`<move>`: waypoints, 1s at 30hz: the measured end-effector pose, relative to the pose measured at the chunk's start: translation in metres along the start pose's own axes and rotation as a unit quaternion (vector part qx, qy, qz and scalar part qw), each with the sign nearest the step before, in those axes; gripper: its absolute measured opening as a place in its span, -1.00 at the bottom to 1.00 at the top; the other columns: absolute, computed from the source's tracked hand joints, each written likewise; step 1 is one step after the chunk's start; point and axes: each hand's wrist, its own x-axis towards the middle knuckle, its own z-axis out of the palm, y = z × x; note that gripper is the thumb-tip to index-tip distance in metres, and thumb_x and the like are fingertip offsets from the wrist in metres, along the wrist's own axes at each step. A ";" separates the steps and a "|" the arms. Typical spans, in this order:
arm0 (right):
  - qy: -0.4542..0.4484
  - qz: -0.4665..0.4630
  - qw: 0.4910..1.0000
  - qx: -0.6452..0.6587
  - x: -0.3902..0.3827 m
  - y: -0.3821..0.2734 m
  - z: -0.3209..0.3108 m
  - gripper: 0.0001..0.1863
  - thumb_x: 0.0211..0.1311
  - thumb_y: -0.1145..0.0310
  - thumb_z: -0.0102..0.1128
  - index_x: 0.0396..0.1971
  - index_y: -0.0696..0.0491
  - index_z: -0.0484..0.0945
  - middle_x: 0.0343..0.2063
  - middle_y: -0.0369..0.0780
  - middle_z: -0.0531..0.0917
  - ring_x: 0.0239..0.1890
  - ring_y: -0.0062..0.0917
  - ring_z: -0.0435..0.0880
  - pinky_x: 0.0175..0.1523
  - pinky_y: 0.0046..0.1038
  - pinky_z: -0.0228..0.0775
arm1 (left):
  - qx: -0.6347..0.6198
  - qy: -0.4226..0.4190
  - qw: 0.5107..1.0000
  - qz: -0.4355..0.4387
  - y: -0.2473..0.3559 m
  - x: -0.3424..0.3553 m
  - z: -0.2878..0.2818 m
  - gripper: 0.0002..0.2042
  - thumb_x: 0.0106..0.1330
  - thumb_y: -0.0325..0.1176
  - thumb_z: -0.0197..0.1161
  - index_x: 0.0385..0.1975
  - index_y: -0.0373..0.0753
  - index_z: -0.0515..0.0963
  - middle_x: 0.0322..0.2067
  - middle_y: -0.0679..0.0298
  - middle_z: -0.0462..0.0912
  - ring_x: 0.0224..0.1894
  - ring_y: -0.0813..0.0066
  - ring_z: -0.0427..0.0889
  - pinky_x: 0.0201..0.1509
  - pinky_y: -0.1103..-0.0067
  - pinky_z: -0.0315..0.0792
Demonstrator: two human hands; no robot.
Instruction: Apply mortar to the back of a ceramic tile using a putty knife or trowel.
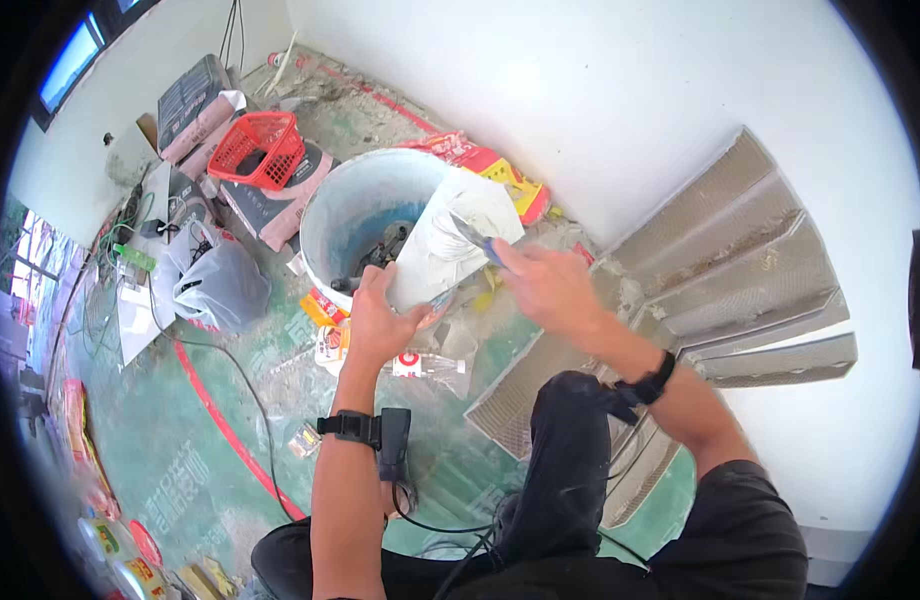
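Note:
A white rectangular board (418, 272) slants at the right rim of a large round bucket (320, 225). My left hand (378, 322) grips the board's lower left edge, thumb and fingers closed on it. A mound of wet white paste (448, 235) lies on the board's face. My right hand (552, 288) is closed around the blue handle of a putty knife (472, 234), whose blade is at the paste. Inside the bucket, to the left of the board, is a dark tool (380, 250) that the board partly hides; its kind is unclear.
Bent grey-brown panels (730, 260) lean on the white wall at right. Behind the bucket sits a red and yellow bag (500, 175). Left are a red plastic basket (260, 150) on sacks, a clear plastic bag (220, 285) and a black cable (245, 375). A plastic bottle (430, 367) lies near my left wrist.

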 end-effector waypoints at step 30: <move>0.016 0.021 0.999 -0.026 0.015 0.053 -0.017 -0.54 0.35 0.20 0.27 0.22 -0.04 0.55 -0.40 -0.07 0.70 -0.33 -0.10 0.71 -0.28 -0.12 0.49 | -0.013 0.019 0.999 0.048 0.009 0.009 0.002 -0.26 -0.06 -0.34 0.63 0.16 -0.58 0.52 -0.08 0.02 0.56 0.00 0.06 0.65 0.14 0.38 0.50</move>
